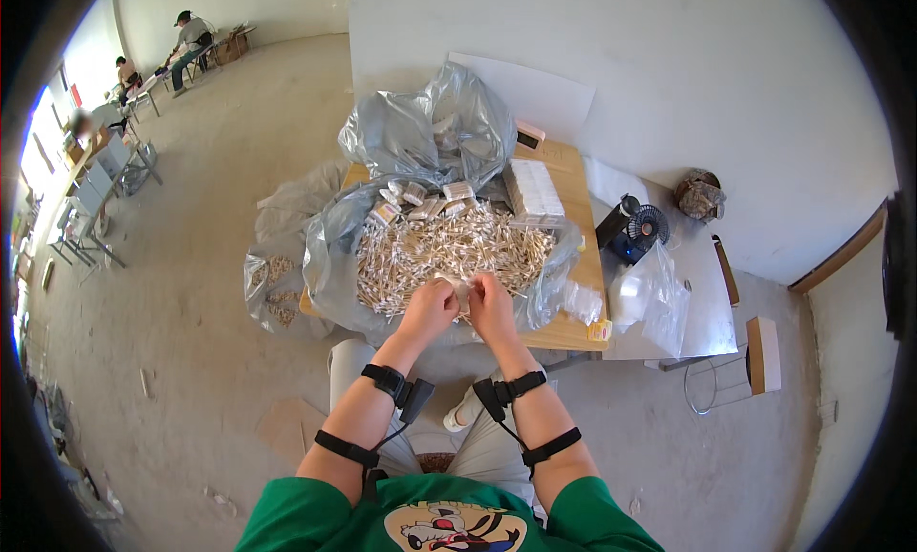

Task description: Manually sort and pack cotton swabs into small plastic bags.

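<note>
Centre frame, the wooden worktop [573, 330] carries a wide grey plastic sheet [330, 256] heaped with small pale stick-like pieces [449, 251], with small filled packets [420, 201] at the heap's far edge. Right of centre sit a stack of flat white cartons [535, 191], a small black desk fan [638, 229] and a clear plastic bag [654, 299]. Just below the heap, the left hand [427, 311] and right hand [493, 308] meet, fingers pressed in on a small pale wrapper [462, 292] pinched between them above the worktop's near edge. Doing this well, I'd say, means holding the wrapper over the sheet so dropped pieces land in the heap, and gripping with fingertips only so it isn't crushed.
</note>
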### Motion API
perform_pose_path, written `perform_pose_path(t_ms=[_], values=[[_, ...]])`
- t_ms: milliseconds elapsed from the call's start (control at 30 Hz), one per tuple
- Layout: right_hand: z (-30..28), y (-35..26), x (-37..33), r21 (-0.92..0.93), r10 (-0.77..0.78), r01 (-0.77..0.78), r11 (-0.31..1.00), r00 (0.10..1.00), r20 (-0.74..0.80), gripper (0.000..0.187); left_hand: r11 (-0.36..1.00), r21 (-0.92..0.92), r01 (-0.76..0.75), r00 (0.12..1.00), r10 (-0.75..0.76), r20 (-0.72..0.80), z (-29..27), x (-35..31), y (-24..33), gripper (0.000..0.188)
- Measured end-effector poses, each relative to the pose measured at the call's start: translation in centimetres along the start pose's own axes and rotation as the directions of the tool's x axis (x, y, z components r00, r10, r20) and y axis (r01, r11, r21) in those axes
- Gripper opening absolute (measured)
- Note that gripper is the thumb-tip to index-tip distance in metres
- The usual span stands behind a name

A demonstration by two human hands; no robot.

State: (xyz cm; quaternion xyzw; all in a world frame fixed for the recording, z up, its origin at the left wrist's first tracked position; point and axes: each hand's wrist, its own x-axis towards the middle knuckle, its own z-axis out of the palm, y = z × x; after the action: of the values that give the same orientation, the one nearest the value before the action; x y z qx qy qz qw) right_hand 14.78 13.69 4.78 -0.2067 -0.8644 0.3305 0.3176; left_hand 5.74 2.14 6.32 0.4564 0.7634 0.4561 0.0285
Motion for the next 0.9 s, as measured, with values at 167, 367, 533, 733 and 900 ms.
perform_pose_path(t_ms=[167, 367, 533, 733, 900], values=[[0.3, 0.7, 0.1, 0.133, 0.180, -0.183, 0.974, 0.983, 0.029, 0.016, 1.000, -0.031, -0.004, 0.999, 0.003, -0.034, 0.0, 0.1, -1.0, 0.011], [1.9, 2.2, 0.9, 0.720, 0.482, -0.467, 0.513, 0.851, 0.208, 0.024, 0.906, -0.417, 0.066, 0.914, -0.223, -0.340, 1.2, 0.5, -5.1, 0.035], [1.1, 4.3, 1.3, 0.664, 0.411, -0.401, 0.631, 0.899, 0.153, 0.017, 0.604, -0.679, 0.418, 0.856, -0.512, 0.072, 0.0, 2.0, -2.5, 0.027], [1.7, 1.2, 4.0, 0.575, 0.224, -0.272, 0.772, 0.962, 0.154, 0.012, 0.976, -0.109, 0.190, 0.974, -0.201, -0.101, -0.3, 3.1, -2.8, 0.020], [2.2, 1.7, 5.5, 0.466, 0.246, -0.283, 0.838, 0.959, 0.139, 0.011, 0.939, -0.241, 0.247, 0.957, -0.275, -0.092, 0.2, 3.8, -2.1, 0.018]])
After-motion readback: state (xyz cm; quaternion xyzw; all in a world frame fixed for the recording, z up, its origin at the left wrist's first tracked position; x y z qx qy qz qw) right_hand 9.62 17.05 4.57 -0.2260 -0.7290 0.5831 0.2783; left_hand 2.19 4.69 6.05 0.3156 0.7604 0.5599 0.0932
